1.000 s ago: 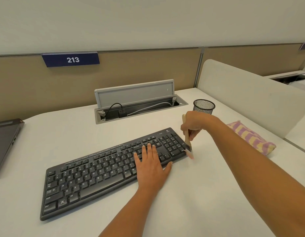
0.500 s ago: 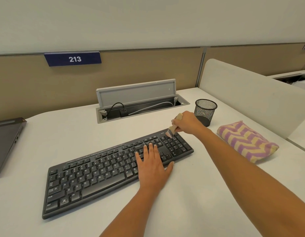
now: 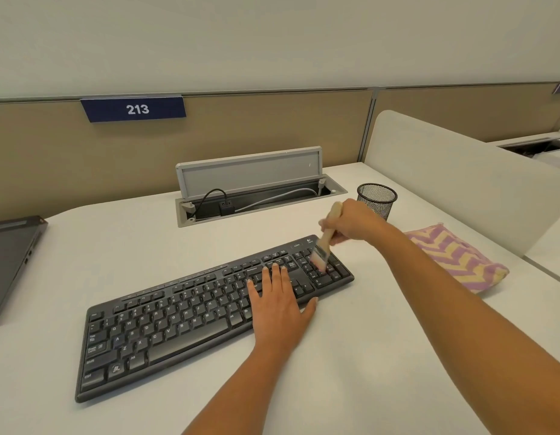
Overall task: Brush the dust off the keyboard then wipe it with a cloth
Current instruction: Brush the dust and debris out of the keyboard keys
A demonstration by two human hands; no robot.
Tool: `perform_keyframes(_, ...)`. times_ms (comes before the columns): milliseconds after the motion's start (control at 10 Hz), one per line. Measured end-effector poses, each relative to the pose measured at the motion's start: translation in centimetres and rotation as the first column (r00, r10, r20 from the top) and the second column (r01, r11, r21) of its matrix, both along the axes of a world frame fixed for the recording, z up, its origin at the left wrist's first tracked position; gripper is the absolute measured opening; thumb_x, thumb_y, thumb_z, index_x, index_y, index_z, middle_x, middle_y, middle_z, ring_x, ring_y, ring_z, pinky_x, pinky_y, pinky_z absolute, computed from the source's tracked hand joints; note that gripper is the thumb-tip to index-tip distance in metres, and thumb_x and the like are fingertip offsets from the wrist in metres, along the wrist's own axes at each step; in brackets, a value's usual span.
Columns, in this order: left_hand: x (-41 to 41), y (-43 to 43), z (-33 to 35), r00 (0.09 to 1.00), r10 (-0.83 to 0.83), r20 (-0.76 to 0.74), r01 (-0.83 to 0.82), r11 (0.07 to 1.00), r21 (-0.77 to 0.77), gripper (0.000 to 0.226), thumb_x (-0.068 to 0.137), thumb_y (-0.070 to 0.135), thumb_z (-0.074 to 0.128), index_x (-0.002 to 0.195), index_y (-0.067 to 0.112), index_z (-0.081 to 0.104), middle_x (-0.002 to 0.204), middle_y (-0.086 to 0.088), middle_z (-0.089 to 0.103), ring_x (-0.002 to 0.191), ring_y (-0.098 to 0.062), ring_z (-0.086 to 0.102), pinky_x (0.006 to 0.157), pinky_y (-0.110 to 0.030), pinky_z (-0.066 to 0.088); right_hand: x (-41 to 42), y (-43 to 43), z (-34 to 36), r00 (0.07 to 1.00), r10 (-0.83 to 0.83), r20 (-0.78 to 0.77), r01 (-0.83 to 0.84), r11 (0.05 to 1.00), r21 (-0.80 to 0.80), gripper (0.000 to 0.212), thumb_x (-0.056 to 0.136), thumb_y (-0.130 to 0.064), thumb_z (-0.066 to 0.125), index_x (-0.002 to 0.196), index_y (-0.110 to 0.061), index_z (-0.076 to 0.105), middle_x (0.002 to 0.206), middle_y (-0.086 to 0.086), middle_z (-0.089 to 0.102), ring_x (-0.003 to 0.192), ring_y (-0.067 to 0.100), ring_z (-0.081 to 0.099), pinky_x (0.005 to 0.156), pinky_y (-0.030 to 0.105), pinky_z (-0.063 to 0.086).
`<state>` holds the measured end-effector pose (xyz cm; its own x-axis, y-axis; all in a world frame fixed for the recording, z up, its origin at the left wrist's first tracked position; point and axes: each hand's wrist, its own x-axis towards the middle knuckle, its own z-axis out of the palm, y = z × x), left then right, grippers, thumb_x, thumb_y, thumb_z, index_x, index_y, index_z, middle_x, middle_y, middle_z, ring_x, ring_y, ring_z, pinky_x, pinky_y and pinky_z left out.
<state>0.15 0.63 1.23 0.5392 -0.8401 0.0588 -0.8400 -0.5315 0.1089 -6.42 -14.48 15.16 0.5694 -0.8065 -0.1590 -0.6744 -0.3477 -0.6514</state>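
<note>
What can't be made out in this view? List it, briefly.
Head view:
- Brush: the bristles are motion-blurred, so contact with the keys is unclear.
- Keyboard: the keys under the left hand are hidden.
- Cloth: its near-left part is covered by the right forearm.
- Mesh cup: its lower left is hidden by the right hand, and its inside is too dark to read.
- Laptop: cut off by the left edge.

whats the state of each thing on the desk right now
left hand: flat, fingers straight on the keyboard
right hand: grips the brush handle
brush: tilted, bristles on the number pad
keyboard: lying flat under the left hand
cloth: folded, untouched
cable hatch: lid up, open
mesh cup: upright
</note>
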Motion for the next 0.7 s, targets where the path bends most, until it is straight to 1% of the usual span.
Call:
perform_keyframes(100, 0.0, 0.0, 0.0, 1.000, 0.001, 0.003, -0.001, 1.000, 0.002, 0.108, 0.063, 0.067, -0.022, 0.152, 0.011, 0.000, 0.161, -0.007, 0.001, 0.147, -0.024, -0.004, 0.116, -0.051, -0.002, 0.4, 0.5, -1.1, 0.980, -0.042, 0.195, 0.052, 0.998, -0.046, 0.027, 0.089, -0.024, 0.062, 0.106, -0.003, 0.067, 0.102, 0.016, 0.069, 0.070, 0.016, 0.066, 0.062, 0.019, 0.054)
perform_keyframes(200, 0.0, -0.1, 0.1, 1.000, 0.001, 0.005, -0.001, 1.000, 0.004, 0.109, 0.062, 0.067, -0.023, 0.152, 0.011, 0.001, 0.161, -0.007, 0.001, 0.147, -0.024, -0.004, 0.116, -0.051, -0.002, 0.7, 1.4, -2.3, 0.982, -0.032, 0.185, 0.039, 0.999, -0.031, 0.028, 0.089, -0.024, 0.061, 0.109, -0.003, 0.065, 0.107, 0.018, 0.067, 0.090, 0.023, 0.067, 0.075, 0.027, 0.057)
perform_keyframes(300, 0.0, 0.0, 0.0, 1.000, -0.001, 0.008, 0.001, 1.000, 0.008, 0.108, 0.063, 0.067, -0.023, 0.152, 0.011, 0.001, 0.161, -0.007, 0.001, 0.147, -0.024, -0.004, 0.116, -0.051, -0.002, 0.8, 1.7, -2.1, 0.999, -0.010, 0.040, 0.012, 0.999, -0.034, 0.029, 0.091, -0.019, 0.058, 0.109, 0.003, 0.061, 0.112, 0.022, 0.063, 0.102, 0.031, 0.063, 0.087, 0.038, 0.054)
perform_keyframes(400, 0.0, 0.0, 0.0, 1.000, -0.002, 0.005, 0.002, 1.000, 0.010, 0.108, 0.063, 0.067, -0.023, 0.152, 0.011, 0.000, 0.161, -0.007, 0.000, 0.147, -0.025, -0.005, 0.116, -0.051, -0.002, 0.7, 1.7, -0.9, 0.999, 0.006, -0.049, -0.005, 1.000, 0.028, 0.022, 0.090, -0.015, 0.059, 0.102, 0.003, 0.058, 0.106, 0.021, 0.067, 0.085, 0.028, 0.068, 0.081, 0.035, 0.055)
perform_keyframes(500, 0.0, 0.0, -0.1, 1.000, -0.002, 0.000, 0.002, 1.000, 0.011, 0.108, 0.062, 0.067, -0.023, 0.152, 0.011, -0.001, 0.161, -0.007, -0.001, 0.147, -0.024, -0.005, 0.116, -0.051, -0.003, 0.4, 1.8, 0.5, 0.980, 0.086, -0.177, -0.072, 0.994, 0.085, 0.015, 0.091, -0.014, 0.057, 0.084, -0.001, 0.061, 0.098, 0.019, 0.070, 0.065, 0.021, 0.065, 0.076, 0.029, 0.054)
perform_keyframes(600, 0.1, 0.0, -0.1, 1.000, -0.003, 0.001, 0.003, 1.000, 0.004, 0.108, 0.063, 0.067, -0.022, 0.152, 0.011, 0.000, 0.161, -0.007, 0.000, 0.147, -0.025, -0.004, 0.116, -0.051, -0.002, 0.1, 1.6, 0.5, 0.994, 0.079, -0.081, -0.066, 0.986, 0.152, 0.013, 0.090, -0.012, 0.058, 0.081, -0.004, 0.062, 0.097, 0.019, 0.070, 0.072, 0.023, 0.067, 0.077, 0.028, 0.056)
perform_keyframes(700, 0.0, 0.0, 0.0, 1.000, -0.004, 0.006, 0.004, 1.000, -0.003, 0.108, 0.063, 0.067, -0.022, 0.152, 0.011, 0.001, 0.161, -0.007, 0.001, 0.147, -0.025, -0.003, 0.116, -0.051, -0.001, -0.4, 1.3, -0.5, 0.996, 0.021, 0.086, -0.045, 0.957, 0.288, 0.009, 0.089, -0.009, 0.060, 0.084, -0.002, 0.063, 0.100, 0.022, 0.068, 0.077, 0.026, 0.068, 0.072, 0.024, 0.056)
